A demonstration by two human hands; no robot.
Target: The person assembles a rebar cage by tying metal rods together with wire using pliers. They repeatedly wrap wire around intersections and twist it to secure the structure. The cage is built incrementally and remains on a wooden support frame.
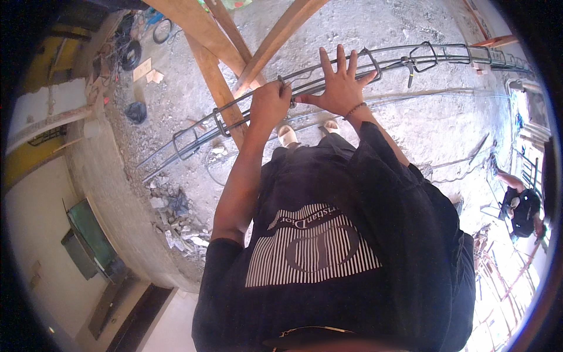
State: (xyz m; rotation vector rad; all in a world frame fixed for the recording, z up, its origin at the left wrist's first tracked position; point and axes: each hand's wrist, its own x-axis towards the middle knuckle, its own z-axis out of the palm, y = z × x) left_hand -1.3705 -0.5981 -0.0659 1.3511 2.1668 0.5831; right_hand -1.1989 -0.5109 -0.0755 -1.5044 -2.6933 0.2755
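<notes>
Rebar cage (379, 71), long axis 8 to 2 o'clock, lies right at both: left hand (270, 104) curled closed on its bars, right hand (343, 89) farther toward 2 o'clock, fingers splayed wide, gripping nothing.

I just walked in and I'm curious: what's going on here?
A person in a dark shirt has both hands at a long frame of steel bars. The left hand is closed on it, while the right hand is open, fingers spread over the bars. Wooden beams cross near the left hand, and another person is off to the right.
</notes>
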